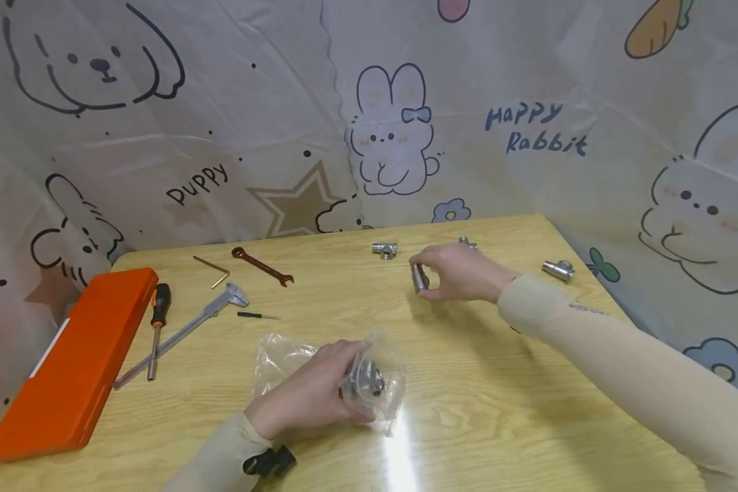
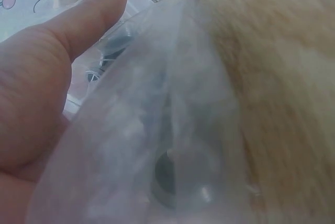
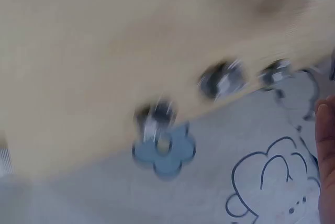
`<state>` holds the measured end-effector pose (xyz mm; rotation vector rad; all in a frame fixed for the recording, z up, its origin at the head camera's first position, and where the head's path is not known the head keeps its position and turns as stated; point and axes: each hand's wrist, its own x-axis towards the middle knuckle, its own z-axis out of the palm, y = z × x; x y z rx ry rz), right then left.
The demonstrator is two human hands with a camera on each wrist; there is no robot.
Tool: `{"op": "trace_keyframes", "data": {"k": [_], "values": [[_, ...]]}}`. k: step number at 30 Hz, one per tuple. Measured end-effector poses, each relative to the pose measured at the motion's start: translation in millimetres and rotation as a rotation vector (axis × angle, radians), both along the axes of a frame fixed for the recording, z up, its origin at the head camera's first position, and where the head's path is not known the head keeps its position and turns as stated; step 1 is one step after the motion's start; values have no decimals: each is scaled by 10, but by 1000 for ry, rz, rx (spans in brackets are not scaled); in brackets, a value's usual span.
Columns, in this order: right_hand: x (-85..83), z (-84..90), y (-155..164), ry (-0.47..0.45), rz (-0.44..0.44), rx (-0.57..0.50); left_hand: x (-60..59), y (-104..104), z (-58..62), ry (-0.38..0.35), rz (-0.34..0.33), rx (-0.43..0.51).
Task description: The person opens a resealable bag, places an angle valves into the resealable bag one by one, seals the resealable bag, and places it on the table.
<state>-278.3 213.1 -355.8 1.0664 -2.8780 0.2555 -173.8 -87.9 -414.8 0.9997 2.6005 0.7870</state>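
Printed cloth with rabbits and puppies hangs behind a wood-grain counter (image 1: 467, 410) spread with hand tools and pipe fittings. At far left lies an orange case (image 1: 67, 369), a white label along its side. Just beside it, a screwdriver (image 1: 158, 314) with a black-and-orange handle crosses the beam of a gray caliper (image 1: 187, 335). Next come a bent hex key (image 1: 224, 279), a small black-handled screwdriver (image 1: 249, 314) and, toward the back edge, a reddish wrench (image 1: 262, 267).

Near the front, a person's left hand (image 1: 313, 386), a black strap at its wrist, grips a clear plastic bag (image 1: 283, 352), thumb and fingers closed around dark metal parts (image 1: 363, 379) inside. A tee-shaped fitting (image 1: 385, 250) lies near the back edge. Just right of it, the right hand (image 1: 458, 272) pinches a shiny pipe fitting (image 1: 419, 279) by its two ends, thumb at one and fingertips at the other; whether that piece touches the surface cannot be told. Another fitting (image 1: 467, 241) shows partly behind the hand, and one more (image 1: 557, 270) lies near the right edge.
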Motion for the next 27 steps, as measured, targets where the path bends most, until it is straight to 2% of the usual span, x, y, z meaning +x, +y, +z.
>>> {"op": "trace_keyframes", "data": {"k": [5, 8, 10, 14, 18, 27], "values": [[422, -68, 33, -195, -65, -397, 0, 5, 13, -4, 2, 6], [666, -131, 7, -306, -76, -562, 2, 7, 23, -8, 11, 7], [805, -164, -26, -359, -74, -633, 2, 6, 26, -14, 17, 11], [1024, -218, -102, -438, -91, -705, -7, 5, 32, -19, 17, 19], [1166, -292, -185, -502, -104, -734, -19, 9, 35, -14, 9, 26], [1264, -420, -436, -548, -78, -733, -17, -8, 19, -24, 12, 40]]}}
